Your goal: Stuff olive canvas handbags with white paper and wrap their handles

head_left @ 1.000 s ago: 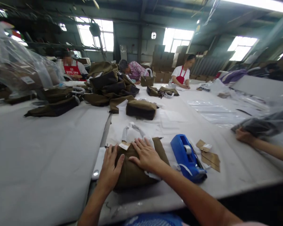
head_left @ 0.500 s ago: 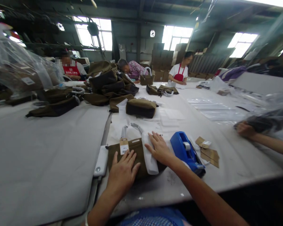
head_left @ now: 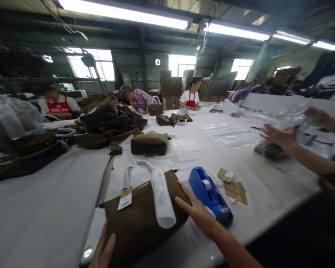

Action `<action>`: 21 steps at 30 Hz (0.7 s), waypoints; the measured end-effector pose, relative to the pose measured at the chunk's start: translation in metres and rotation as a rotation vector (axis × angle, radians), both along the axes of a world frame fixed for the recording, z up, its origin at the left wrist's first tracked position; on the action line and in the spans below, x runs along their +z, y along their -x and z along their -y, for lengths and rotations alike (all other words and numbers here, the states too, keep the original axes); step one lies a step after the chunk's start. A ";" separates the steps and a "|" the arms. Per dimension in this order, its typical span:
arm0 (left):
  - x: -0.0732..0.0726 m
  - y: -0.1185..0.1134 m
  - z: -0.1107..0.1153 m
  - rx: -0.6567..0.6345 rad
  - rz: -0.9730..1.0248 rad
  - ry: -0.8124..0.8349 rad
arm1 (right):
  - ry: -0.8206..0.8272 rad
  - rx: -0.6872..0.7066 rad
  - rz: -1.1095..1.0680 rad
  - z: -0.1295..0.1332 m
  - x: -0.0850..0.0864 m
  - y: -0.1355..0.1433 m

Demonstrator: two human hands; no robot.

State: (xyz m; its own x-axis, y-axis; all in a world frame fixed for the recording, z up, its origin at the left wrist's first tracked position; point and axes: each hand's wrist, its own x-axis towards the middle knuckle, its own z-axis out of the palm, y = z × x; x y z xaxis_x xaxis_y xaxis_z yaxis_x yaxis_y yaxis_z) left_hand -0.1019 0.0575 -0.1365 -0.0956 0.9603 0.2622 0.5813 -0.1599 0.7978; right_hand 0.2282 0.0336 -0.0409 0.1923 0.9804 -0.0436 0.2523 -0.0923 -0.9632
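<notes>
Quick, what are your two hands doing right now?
Left hand: open, against the left end of the brown bag, partly out of view.
Right hand: open, resting on the bag's right end.

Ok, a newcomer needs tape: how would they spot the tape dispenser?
Start at the white table and the olive bag between the wearer's left hand and right hand. Just right of that bag sits the tape dispenser. Its bright blue body sets it apart from the brown tags nearby.

The white table (head_left: 265, 186) bears bags (head_left: 135, 223), tags (head_left: 236, 191) and a tape dispenser (head_left: 210, 197).
</notes>
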 end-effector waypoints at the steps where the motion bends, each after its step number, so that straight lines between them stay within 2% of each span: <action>1: 0.020 -0.015 -0.003 0.039 0.076 0.056 | -0.051 -0.034 0.002 -0.004 0.011 -0.009; 2: 0.045 -0.034 -0.008 0.018 0.151 0.071 | -0.117 -0.082 0.010 -0.008 0.024 -0.021; 3: 0.071 -0.056 -0.015 -0.062 0.235 0.065 | -0.206 -0.162 0.016 -0.013 0.037 -0.035; 5: 0.122 -0.105 -0.032 -0.364 0.427 0.043 | -0.472 -0.378 0.033 -0.023 0.065 -0.065; 6: 0.142 -0.130 -0.042 -0.510 0.475 0.024 | -0.622 -0.486 0.049 -0.027 0.078 -0.078; 7: 0.156 -0.152 -0.052 -0.615 0.489 -0.021 | -0.740 -0.576 0.090 -0.028 0.088 -0.089; 9: 0.168 -0.185 -0.067 -0.689 0.428 -0.110 | -0.843 -0.678 0.232 -0.026 0.100 -0.105; 10: 0.166 -0.196 -0.073 -0.691 0.388 -0.136 | -0.817 -0.671 0.322 -0.023 0.100 -0.111; 12: 0.149 -0.206 -0.081 -0.672 0.310 -0.126 | -0.679 -0.570 0.455 -0.016 0.090 -0.119; 14: 0.123 -0.205 -0.089 -0.662 0.255 -0.057 | -0.523 -0.412 0.493 -0.014 0.074 -0.126; 16: 0.096 -0.198 -0.097 -0.647 0.214 0.018 | -0.393 -0.251 0.485 -0.024 0.058 -0.134; 18: 0.070 -0.192 -0.106 -0.631 0.177 0.063 | -0.268 -0.093 0.512 -0.050 0.048 -0.141; 21: 0.037 -0.188 -0.115 -0.611 0.135 0.072 | -0.053 0.039 0.672 -0.112 0.036 -0.149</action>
State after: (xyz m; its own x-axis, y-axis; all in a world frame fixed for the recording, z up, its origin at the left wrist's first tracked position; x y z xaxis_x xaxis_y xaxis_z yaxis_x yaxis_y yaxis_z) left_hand 0.0864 0.1728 -0.0999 0.4482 0.8668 0.2188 0.2949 -0.3744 0.8791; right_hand 0.3771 0.1454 -0.0053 0.1254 0.9847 0.1211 0.8006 -0.0283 -0.5985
